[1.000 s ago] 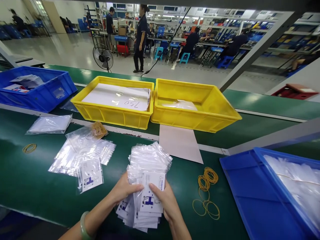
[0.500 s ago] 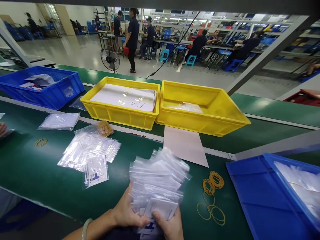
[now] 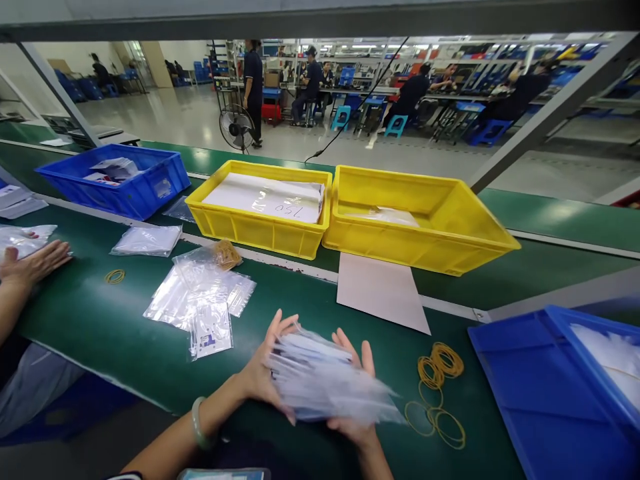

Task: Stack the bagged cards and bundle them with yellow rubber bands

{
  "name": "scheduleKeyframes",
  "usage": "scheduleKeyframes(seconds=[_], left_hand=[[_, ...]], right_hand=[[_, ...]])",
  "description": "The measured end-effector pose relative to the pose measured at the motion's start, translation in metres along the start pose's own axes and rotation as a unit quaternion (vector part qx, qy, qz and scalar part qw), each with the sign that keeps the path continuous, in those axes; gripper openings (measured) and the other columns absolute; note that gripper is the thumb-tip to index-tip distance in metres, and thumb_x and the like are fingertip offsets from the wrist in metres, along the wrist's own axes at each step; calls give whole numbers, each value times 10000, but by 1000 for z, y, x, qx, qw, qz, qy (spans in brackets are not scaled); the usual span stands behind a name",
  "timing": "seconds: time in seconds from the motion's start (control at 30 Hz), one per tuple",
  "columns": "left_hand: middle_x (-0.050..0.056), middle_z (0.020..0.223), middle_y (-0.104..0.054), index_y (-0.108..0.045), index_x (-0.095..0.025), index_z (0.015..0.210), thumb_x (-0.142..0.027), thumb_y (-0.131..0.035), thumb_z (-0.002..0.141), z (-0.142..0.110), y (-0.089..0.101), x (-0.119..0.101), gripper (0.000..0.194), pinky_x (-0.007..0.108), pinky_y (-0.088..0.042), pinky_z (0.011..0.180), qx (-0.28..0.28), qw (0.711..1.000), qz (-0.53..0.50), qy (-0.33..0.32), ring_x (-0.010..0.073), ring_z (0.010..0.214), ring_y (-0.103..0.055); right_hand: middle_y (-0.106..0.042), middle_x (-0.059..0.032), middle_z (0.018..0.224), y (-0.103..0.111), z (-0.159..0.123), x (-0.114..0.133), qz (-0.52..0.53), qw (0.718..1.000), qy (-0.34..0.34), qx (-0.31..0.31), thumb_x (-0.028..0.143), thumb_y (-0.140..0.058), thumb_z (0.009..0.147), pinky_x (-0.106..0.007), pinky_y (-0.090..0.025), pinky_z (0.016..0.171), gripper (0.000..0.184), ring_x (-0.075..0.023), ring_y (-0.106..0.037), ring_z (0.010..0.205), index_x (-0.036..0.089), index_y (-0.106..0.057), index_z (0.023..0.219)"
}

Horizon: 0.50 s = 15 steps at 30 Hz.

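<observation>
Between my two hands is a thick stack of clear plastic bags (image 3: 325, 380), smeared by motion. My left hand (image 3: 267, 363) presses on the stack's left side with its fingers pointing up. On the right side my right hand (image 3: 357, 423) supports the stack, its fingers reaching up behind it. Right of the stack lie several rubber bands (image 3: 440, 363), some bunched and some loose. To the left, clear bags (image 3: 185, 287) lie spread on the green bench, with a printed bag (image 3: 211, 330) at their near edge and a clump of rubber bands (image 3: 227, 255) on top.
Two yellow bins (image 3: 255, 230) (image 3: 420, 247) stand along the back, with a blue bin (image 3: 115, 193) to their left. Another blue bin (image 3: 540, 400) sits tilted at right. A flat sheet (image 3: 380, 293) lies before the yellow bins. A co-worker's hand (image 3: 37, 263) rests on bags at far left.
The fanned stack has been turned and gathered sideways between my palms, and my thumbs have left its front. My view has shifted left, showing more of the co-worker's hands.
</observation>
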<state>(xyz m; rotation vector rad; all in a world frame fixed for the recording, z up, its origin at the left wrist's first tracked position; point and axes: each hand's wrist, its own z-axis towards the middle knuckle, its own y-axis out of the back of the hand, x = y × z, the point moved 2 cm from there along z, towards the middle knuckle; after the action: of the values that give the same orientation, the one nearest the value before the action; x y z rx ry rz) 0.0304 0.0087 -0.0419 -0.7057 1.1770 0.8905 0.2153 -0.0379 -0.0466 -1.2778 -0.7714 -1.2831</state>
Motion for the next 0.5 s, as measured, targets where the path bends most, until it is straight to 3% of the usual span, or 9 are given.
scheduleKeyframes(seconds=[0.1, 0.17, 0.27, 0.33, 0.4, 0.5], left_hand=[[262, 1527, -216, 166, -194, 1488, -758, -791, 410, 11, 0, -1, 1548, 532, -192, 1159, -1, 1000, 7, -22, 382, 1408, -270], [262, 1527, -224, 148, -185, 1493, -830, -725, 403, 16, 2, -3, 1538, 526, -227, 1145, -25, 999, 4, -27, 394, 1391, -299], [245, 1541, -209, 30, -204, 1514, -897, -648, 401, 13, 10, -9, 1476, 527, -289, 1111, -58, 998, 26, -28, 415, 1369, -332], [216, 1564, -174, -66, -226, 1518, -900, -652, 372, 7, 17, -13, 1453, 535, -240, 1132, -68, 993, 84, -46, 430, 1399, -265], [193, 1586, -126, -79, -238, 1522, -842, -728, 346, 0, 23, -15, 1473, 551, -156, 1157, -51, 985, 153, -66, 444, 1428, -160], [220, 1593, -33, 76, -215, 1518, -691, -851, 366, -10, 26, -6, 1554, 581, -88, 1160, 45, 975, 214, -49, 450, 1440, -57]], right_hand=[[-462, -174, 1429, 1, 6, -11, -2, 1000, -20, 15, 727, -783, 485, -574, -311, 1094, 1314, -375, -456, 1308, 255, -121, 1517], [-516, -169, 1371, 1, 11, -15, -6, 999, -31, 18, 728, -777, 498, -556, -332, 1090, 1301, -373, -506, 1262, 241, -132, 1517], [-547, -167, 1332, 2, 13, -16, -24, 999, -38, 6, 764, -765, 453, -532, -351, 1093, 1313, -375, -513, 1258, 218, -190, 1499], [-536, -177, 1347, 1, 12, -16, -38, 998, -43, -7, 794, -749, 421, -529, -360, 1090, 1340, -378, -502, 1272, 202, -202, 1491], [-510, -176, 1377, -1, 10, -14, -39, 998, -45, -14, 800, -745, 414, -525, -366, 1090, 1337, -370, -487, 1288, 212, -206, 1487], [-440, -144, 1445, -5, 7, -11, -23, 998, -49, -16, 780, -770, 404, -535, -345, 1104, 1322, -365, -449, 1321, 280, -194, 1485]])
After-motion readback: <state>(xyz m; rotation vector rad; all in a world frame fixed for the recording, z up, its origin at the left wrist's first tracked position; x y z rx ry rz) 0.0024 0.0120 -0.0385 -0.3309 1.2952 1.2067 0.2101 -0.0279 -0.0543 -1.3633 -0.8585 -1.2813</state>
